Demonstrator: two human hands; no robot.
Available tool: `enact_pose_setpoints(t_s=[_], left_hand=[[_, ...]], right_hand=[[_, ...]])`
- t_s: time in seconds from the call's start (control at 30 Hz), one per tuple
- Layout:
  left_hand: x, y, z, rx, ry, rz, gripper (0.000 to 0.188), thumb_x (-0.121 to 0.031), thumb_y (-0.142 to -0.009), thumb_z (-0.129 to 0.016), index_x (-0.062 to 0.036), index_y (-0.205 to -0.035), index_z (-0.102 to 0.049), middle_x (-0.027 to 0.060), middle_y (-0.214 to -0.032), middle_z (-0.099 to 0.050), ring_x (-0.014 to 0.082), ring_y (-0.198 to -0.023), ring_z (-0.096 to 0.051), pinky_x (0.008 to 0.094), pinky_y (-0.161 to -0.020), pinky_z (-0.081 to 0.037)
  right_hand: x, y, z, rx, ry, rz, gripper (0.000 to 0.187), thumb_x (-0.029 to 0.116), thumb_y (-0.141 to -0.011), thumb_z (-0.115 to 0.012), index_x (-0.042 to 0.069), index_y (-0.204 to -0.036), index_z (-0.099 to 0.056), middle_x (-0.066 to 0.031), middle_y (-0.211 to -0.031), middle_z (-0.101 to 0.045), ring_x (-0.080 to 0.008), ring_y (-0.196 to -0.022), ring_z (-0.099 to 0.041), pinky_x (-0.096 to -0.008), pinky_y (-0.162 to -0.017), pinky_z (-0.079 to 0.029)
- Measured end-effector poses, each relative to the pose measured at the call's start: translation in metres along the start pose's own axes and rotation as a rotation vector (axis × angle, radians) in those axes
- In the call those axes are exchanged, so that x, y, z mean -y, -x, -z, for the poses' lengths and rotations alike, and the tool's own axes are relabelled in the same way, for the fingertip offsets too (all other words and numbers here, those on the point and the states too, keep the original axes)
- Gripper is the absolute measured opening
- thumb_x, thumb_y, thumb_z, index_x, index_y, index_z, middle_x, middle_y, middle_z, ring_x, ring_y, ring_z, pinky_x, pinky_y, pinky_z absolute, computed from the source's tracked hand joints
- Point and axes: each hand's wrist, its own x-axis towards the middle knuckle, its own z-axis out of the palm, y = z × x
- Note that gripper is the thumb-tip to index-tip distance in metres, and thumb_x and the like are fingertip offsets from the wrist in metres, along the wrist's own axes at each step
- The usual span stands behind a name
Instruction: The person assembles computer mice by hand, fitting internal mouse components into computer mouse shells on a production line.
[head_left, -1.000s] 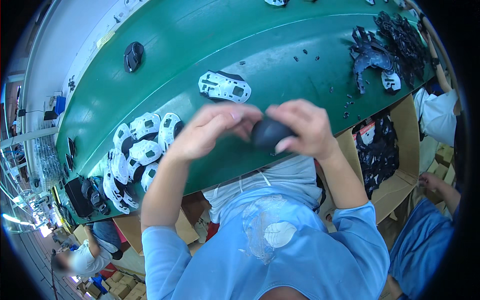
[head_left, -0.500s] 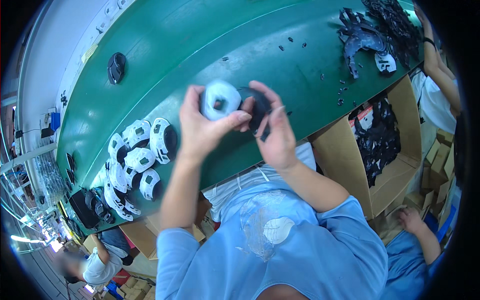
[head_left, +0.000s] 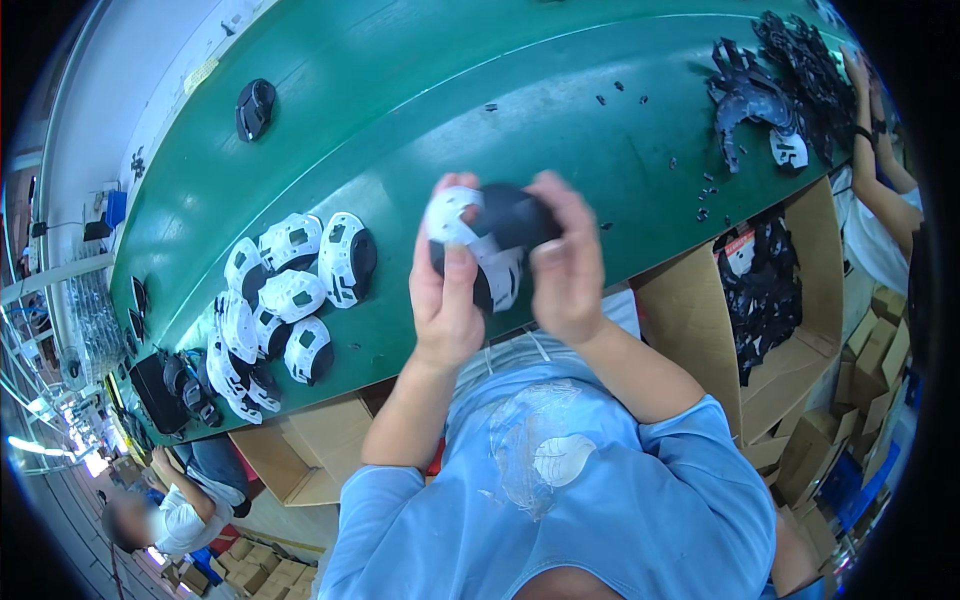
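In front of my chest, my left hand grips a curved white shell with cut-out openings, its thumb pressed on the front. A smooth black curved part lies against the shell's upper right side. My right hand is closed around that black part's right edge, its fingers blurred by motion. Whether the two parts are joined cannot be made out. To the left of my hands, several similar white shells with black parts lie in a cluster on the green table.
A black rounded part lies at the far left. Small black pieces are scattered on the right, near a heap of black parts. An open cardboard box holds more black parts. Other people's arms are at the right edge.
The black part, held apart beside the white shell before, now lies against it. My hands have come closer together, and the shell has turned. The whole view has shifted slightly.
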Motion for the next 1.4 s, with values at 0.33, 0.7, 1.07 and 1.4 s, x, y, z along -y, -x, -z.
enact_pose_setpoints(t_s=[0.33, 0.7, 1.07, 1.4], left_hand=[[0.03, -0.005, 0.005, 0.084, -0.489, -0.443, 0.084, -0.06, -0.104, -0.034, 0.005, -0.156, -0.018, 0.0258, -0.146, -0.041, 0.0301, -0.124, -0.053, 0.0425, -0.102, -0.046], [0.02, -0.011, 0.002, -0.008, -0.594, -0.429, 0.095, -0.074, -0.097, -0.033, 0.0046, -0.15, -0.031, 0.0183, -0.132, -0.048, 0.0253, -0.114, -0.054, 0.0382, -0.093, -0.049], [-0.01, -0.03, -0.003, 0.124, 0.654, -0.081, 0.061, -0.049, -0.093, -0.058, -0.004, -0.133, -0.051, 0.0151, -0.124, -0.058, 0.0382, -0.12, -0.059, 0.0515, -0.106, -0.045], [0.005, -0.03, -0.001, 0.298, 0.823, -0.052, 0.055, -0.045, -0.093, -0.056, -0.0051, -0.131, -0.051, 0.0145, -0.123, -0.058, 0.0383, -0.119, -0.059, 0.0505, -0.1, -0.05]], right_hand=[[-0.001, 0.0, 0.01, 0.19, 0.27, 0.192, 0.044, 0.026, -0.1, -0.064, 0.001, -0.135, -0.057, -0.0237, -0.125, -0.063, -0.0339, -0.108, -0.066, -0.0389, -0.092, -0.054], [0.006, 0.009, 0.008, 0.27, 0.155, 0.084, 0.043, 0.014, -0.089, -0.071, 0.011, -0.132, -0.065, -0.0223, -0.137, -0.059, -0.0398, -0.116, -0.064, -0.0443, -0.098, -0.052], [0.025, -0.002, 0.011, 0.269, -0.18, -0.238, 0.049, 0.03, -0.09, -0.077, 0.002, -0.123, -0.053, -0.009, -0.112, -0.059, -0.0173, -0.109, -0.058, -0.0339, -0.092, -0.05], [0.013, 0.011, 0.011, 0.321, -0.758, -0.711, 0.063, 0.026, -0.086, -0.083, 0.007, -0.13, -0.043, -0.0056, -0.114, -0.056, -0.0127, -0.095, -0.061, -0.026, -0.075, -0.053]])
